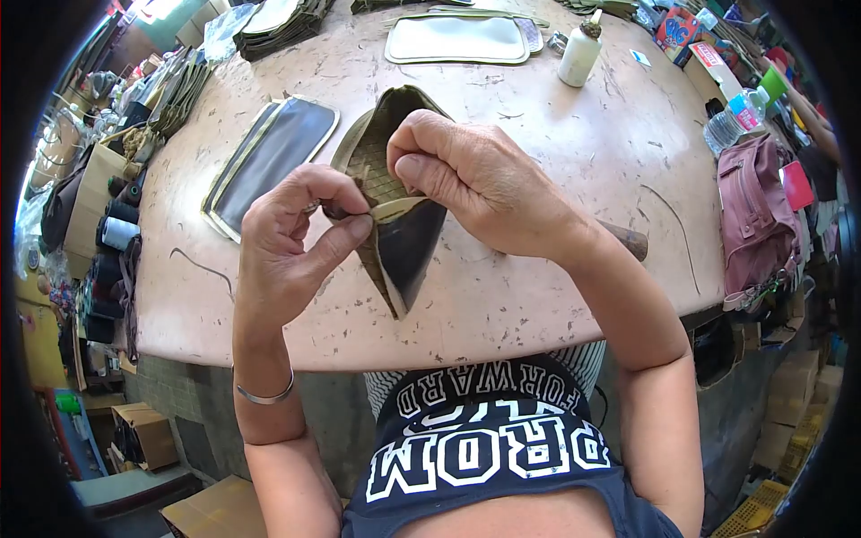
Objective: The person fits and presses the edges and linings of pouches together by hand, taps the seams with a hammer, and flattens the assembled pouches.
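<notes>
Between my two hands is a folded piece (408, 255) with a dark glossy outside and an olive quilted lining, its lower corner pointing toward me. My left hand (300, 233) pinches its edge at the left with thumb and forefinger. Above and to the right, my right hand (475, 179) is closed at the upper right edge, thumb against curled fingers; the piece partly hides behind it. Flat dark panels with pale edging (278, 161) lie on the table to the left of the held piece.
On the pinkish table (574, 314) are a white bottle (581, 56), a white-faced panel (457, 40) and stacked olive pieces (278, 22) at the back. A wooden handle (625, 240) lies behind my right forearm. A pink bag (758, 211) and water bottle (735, 121) stand right; thread spools (117, 233) left.
</notes>
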Demonstrator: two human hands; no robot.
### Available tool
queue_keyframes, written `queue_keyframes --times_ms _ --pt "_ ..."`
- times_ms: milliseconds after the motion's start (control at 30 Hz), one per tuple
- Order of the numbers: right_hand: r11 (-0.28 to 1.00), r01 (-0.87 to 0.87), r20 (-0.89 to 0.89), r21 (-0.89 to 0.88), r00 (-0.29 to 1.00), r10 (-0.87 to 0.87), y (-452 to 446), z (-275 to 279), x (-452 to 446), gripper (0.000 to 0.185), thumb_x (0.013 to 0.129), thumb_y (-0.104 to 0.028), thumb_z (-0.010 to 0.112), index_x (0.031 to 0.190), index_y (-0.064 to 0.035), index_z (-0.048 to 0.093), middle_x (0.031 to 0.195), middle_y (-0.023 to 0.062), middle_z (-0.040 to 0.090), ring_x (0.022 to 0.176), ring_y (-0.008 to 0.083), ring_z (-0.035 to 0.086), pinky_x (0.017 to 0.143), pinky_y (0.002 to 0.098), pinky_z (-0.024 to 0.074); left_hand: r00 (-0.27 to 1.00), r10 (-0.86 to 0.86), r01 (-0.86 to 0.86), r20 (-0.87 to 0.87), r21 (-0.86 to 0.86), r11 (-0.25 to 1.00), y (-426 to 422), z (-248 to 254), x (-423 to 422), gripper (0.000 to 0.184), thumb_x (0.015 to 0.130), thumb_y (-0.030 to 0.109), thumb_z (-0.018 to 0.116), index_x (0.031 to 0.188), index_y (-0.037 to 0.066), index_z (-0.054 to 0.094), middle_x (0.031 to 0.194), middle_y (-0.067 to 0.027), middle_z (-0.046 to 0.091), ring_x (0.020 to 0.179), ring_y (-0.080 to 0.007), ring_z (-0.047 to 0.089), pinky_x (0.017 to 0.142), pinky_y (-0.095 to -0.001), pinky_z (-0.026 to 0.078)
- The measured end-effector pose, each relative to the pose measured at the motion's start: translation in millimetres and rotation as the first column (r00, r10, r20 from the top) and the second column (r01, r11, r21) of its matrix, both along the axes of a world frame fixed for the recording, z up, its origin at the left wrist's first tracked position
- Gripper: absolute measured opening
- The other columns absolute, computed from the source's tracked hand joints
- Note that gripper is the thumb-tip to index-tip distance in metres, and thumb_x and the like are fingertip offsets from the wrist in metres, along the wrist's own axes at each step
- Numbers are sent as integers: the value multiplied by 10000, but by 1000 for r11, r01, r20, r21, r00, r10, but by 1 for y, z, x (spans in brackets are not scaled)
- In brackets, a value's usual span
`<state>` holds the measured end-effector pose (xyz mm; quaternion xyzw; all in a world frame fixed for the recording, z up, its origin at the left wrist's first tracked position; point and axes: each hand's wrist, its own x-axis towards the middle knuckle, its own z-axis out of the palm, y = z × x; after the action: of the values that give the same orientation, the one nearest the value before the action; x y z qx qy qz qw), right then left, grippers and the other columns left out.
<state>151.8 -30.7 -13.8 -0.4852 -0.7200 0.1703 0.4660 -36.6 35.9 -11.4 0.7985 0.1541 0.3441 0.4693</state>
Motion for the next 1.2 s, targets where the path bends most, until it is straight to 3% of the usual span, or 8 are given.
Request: queue_keyframes --times_ms 33,367,467,567,700,933,1133,1200 --pt "1000 -9 14 -19 1000 10 0 0 1 130 886 -136 499 910 -11 526 717 111 558 645 216 543 605 301 436 1000 23 -23 7 21 1000 0 -2 -1 158 722 -56 612 867 -9 569 830 -38 558 756 -106 515 703 -236 426" --pt "991 -102 236 -88 964 120 -1 3 7 127 836 -100 530 883 -11 607 799 121 594 760 257 577 698 349 452 984 142 -95 -108 358 929 -11 -3 -4 211 657 -21 660 848 21 579 771 -56 577 697 -147 543 649 -255 444" --pt "979 -121 200 -162 968 153 -3 4 5 116 819 -84 551 885 -8 607 802 122 594 761 248 576 690 343 454 964 229 -188 -135 264 946 -20 -4 -5 230 639 -52 660 837 30 576 773 -54 570 705 -158 557 623 -266 454" --pt "974 -137 174 -178 970 168 -2 1 6 114 801 -73 570 884 -4 604 803 121 596 753 246 576 684 338 455 945 320 -274 -64 377 885 -28 -14 -2 240 617 -81 654 813 32 572 775 -64 557 718 -191 568 618 -275 463" --pt "943 -124 148 -308 973 176 -6 11 6 116 780 -65 584 876 -1 598 806 121 600 748 249 575 679 335 457 950 282 -297 132 652 698 -24 -31 -2 262 582 -109 641 783 43 573 783 -93 539 730 -266 571 681 -332 484" --pt "966 -159 182 -203 963 197 -3 0 5 115 768 -68 596 859 -2 577 789 118 592 746 257 573 666 331 457 960 210 -278 183 679 679 -25 -39 -2 279 577 -125 631 787 47 564 771 -101 531 699 -246 554 797 -420 488" --pt "968 -181 158 -176 965 209 -3 -3 0 144 763 -105 618 849 -6 557 798 119 586 791 282 562 732 361 438 956 277 -278 100 618 735 -23 -33 -7 269 602 -49 712 820 51 590 782 -88 550 719 -246 565 819 -386 487" --pt "983 -160 204 -90 963 175 -3 -8 0 138 766 -100 615 849 -11 549 797 116 581 793 281 560 741 367 429 964 264 -221 5 566 795 -23 -24 -14 286 604 22 750 855 57 618 821 -90 574 741 -239 581 763 -339 494"
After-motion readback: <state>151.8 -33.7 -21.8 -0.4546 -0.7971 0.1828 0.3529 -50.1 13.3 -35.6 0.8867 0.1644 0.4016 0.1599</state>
